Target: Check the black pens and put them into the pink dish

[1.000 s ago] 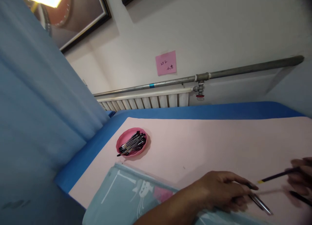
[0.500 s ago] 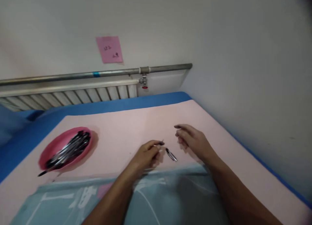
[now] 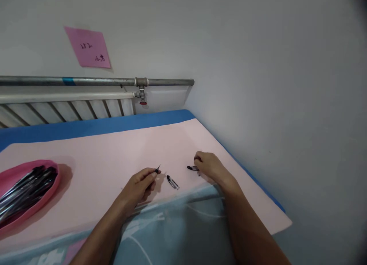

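Observation:
My left hand (image 3: 142,184) pinches a small dark piece with a thin pointed end, like a pen tip (image 3: 157,169), between thumb and forefinger. Just right of it, a short black-and-clear pen part (image 3: 172,182) lies slanted on the pink sheet (image 3: 114,154). A second black-and-clear pen part (image 3: 192,168) shows at the fingertips of my right hand (image 3: 209,165). The right fingers are curled closed there; whether they grip this part or something dark above it is hidden.
On the left stands a pink bowl (image 3: 56,188) with several black-and-silver pen-like sticks. Pale blue printed fabric (image 3: 177,223) covers the near edge. Behind are a metal pipe (image 3: 100,81), a radiator (image 3: 65,110) and a pink note (image 3: 88,47); a wall rises at right.
The view has swung right, so the bowl sits further left. My right hand has lowered and closed its fingers beside a pen part. My left hand keeps its pinch.

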{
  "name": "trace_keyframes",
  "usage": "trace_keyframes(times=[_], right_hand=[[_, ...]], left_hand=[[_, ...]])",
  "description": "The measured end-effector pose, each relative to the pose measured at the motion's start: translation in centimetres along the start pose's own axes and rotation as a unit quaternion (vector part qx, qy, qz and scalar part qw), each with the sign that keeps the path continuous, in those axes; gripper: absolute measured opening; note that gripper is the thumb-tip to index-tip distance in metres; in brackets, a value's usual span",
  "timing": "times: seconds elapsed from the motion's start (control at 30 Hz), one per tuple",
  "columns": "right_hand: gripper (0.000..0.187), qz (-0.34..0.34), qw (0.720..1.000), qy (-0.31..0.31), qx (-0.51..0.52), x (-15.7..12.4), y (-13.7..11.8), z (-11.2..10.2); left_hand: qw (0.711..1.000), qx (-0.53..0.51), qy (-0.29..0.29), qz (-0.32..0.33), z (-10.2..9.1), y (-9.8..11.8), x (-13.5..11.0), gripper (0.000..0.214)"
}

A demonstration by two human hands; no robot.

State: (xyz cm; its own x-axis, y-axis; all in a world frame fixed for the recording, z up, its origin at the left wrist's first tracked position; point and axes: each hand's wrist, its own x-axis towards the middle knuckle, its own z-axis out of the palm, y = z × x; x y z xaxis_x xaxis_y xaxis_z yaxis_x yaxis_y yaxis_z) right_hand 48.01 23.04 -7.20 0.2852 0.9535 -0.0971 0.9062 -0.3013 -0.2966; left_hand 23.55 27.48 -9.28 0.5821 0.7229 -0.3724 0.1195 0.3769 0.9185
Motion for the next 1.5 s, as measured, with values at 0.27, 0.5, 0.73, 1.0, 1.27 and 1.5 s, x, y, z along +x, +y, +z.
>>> trace_keyframes(times=[0.27,0.5,0.73,1.0,1.27,1.5], right_hand=[[0.016,0.023,0.995,-0.069,-0.065,-1.2,-0.5,0.1],[0.022,-0.042,0.996,-0.070,-0.036,-1.4,-1.5,1.1],[0.012,-0.061,0.880,0.043,0.469,-1.9,-5.0,2.1],[0.010,-0.068,0.797,-0.004,0.600,-2.5,-7.2,3.8],[0.014,-0.051,0.767,-0.101,0.631,-2.1,-6.6,4.4],[0.013,-0.086,0.796,-0.157,0.578,-1.8,-5.6,4.4]], left_hand=[[1.000,0.023,-0.004,-0.006,0.0,-0.1,0.1,0.034],[1.000,0.026,-0.006,0.006,0.1,0.0,0.0,0.032],[0.999,0.000,-0.044,0.004,1.0,-0.1,-0.3,0.032],[0.998,-0.014,-0.055,0.009,1.6,0.0,-0.6,0.029],[0.999,-0.017,-0.042,0.020,1.4,0.1,-0.7,0.025],[0.997,-0.003,-0.080,-0.004,1.3,0.3,-1.0,0.025]])
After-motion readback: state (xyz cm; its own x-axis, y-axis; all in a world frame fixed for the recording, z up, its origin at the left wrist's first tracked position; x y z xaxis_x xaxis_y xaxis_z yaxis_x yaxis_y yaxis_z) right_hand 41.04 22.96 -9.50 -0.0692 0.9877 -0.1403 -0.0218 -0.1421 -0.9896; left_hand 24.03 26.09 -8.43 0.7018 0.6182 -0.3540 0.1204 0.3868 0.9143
